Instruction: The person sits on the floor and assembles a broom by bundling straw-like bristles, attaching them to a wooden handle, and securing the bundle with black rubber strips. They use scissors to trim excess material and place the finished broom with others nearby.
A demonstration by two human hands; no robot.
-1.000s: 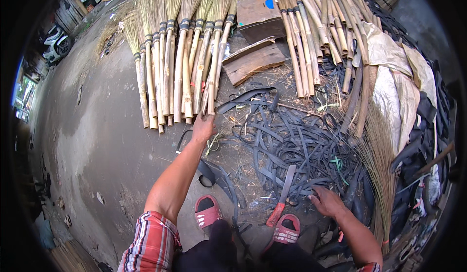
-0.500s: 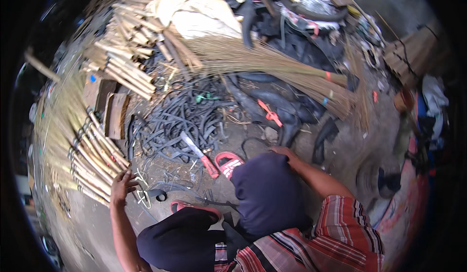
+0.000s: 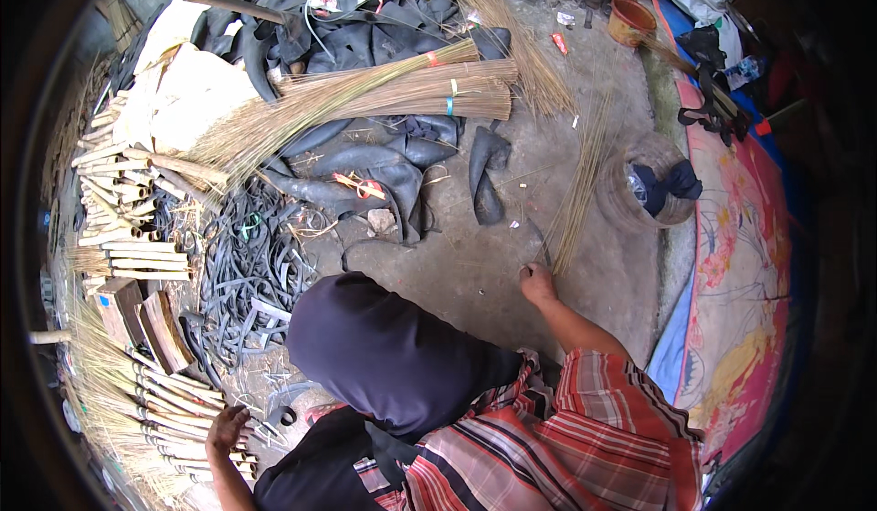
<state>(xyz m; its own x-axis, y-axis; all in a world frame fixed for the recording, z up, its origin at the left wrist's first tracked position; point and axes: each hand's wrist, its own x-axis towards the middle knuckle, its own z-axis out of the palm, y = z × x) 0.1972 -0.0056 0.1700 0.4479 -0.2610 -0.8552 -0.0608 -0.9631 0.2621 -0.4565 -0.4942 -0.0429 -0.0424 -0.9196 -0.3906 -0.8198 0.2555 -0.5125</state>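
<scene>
My left hand [image 3: 227, 431] hovers at the butt ends of a row of short brooms [image 3: 178, 401] with pale bamboo handles and dark bindings. Its fingers are slightly bent and apart, with nothing seen in them. Out to the right, my right hand [image 3: 537, 284] is down by the floor, fingers closed, at the near end of some loose thin straw sticks [image 3: 583, 187]. A thin dark strip rises from the fingertips; whether they grip it or a stick is too small to tell.
Tied straw bundles [image 3: 429, 91] lie across black rubber sheets [image 3: 356, 41]. Cut rubber strips [image 3: 242, 269] are heaped at left, near bamboo tubes [image 3: 146, 260] and wooden blocks [image 3: 164, 333]. A round container [image 3: 630, 182], a brown pot [image 3: 632, 21] and a patterned mat [image 3: 740, 292] are at right.
The view has swung to the right. My right hand has left my knee and reached out to the straw sticks on the floor. My left hand stays beside the brooms.
</scene>
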